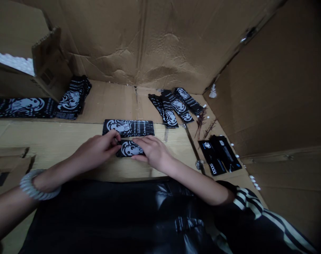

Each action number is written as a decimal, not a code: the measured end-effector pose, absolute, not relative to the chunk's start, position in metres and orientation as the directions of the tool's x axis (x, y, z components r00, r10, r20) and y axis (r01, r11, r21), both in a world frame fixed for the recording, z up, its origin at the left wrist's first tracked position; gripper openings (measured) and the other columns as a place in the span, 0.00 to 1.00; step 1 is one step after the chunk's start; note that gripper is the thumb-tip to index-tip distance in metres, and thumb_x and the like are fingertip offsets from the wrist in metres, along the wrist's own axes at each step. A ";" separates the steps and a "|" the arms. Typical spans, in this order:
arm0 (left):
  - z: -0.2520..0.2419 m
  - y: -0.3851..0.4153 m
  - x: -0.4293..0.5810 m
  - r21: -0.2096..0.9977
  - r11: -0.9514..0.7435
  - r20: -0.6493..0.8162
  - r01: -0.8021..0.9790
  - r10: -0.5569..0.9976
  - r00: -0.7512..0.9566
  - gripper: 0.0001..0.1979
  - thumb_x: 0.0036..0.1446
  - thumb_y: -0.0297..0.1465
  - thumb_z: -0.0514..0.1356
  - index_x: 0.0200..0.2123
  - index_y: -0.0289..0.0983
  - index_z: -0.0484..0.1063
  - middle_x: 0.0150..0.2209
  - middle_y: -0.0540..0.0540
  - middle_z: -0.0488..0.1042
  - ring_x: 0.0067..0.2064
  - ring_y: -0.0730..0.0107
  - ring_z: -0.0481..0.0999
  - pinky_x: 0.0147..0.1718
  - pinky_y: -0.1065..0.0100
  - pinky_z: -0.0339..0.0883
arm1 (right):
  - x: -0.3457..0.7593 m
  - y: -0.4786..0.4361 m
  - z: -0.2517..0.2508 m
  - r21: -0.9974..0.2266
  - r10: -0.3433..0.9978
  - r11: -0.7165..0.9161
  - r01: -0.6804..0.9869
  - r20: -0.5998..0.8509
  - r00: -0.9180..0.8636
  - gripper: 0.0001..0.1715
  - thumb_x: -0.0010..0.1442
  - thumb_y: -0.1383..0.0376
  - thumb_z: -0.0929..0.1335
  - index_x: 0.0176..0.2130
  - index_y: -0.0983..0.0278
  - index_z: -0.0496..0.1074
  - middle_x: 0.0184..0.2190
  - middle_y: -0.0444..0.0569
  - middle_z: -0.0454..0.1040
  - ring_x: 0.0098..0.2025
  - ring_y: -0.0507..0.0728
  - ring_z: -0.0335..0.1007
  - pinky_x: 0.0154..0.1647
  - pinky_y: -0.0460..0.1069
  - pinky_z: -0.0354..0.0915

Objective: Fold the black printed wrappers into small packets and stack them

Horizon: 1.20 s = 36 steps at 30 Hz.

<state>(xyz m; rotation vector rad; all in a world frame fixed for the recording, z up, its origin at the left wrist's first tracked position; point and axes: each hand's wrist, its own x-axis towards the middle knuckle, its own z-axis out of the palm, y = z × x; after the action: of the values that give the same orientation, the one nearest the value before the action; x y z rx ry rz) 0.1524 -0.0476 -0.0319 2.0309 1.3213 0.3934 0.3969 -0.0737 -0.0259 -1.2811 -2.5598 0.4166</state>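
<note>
Black fabric (102,215), packet (128,149) between both hands (105,145) (155,153)

The right hand (153,151) is covering the right end of the black packet (129,149), so I'm losing part of its pale design, while the left hand's (109,144) curled fingers are hiding its left tip. A cardboard box (53,72) is running out of view at the left, and the white contents (12,61) are blurring too much for me to identify. Black pouches (28,106) beneath are going off that side too. The smaller print on two dark packs (225,153) is escaping me, and the striped sleeve (279,225) is leaving view below.
</note>
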 end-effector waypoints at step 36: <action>-0.055 -0.088 0.187 0.144 -0.660 -0.121 0.737 0.727 0.675 0.43 0.72 0.52 0.39 0.76 0.25 0.51 0.77 0.28 0.50 0.79 0.39 0.46 0.73 0.31 0.40 | 0.385 -0.100 -0.032 -0.167 0.735 0.643 0.747 -0.138 -0.664 0.39 0.76 0.65 0.59 0.77 0.77 0.45 0.79 0.66 0.40 0.82 0.65 0.35 0.78 0.70 0.46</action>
<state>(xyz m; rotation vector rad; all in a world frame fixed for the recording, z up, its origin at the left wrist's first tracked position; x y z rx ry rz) 0.1871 -0.0880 -0.0548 2.7067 1.1946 -0.0790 0.3853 -0.0999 -0.0324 -1.3091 -2.8998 0.3364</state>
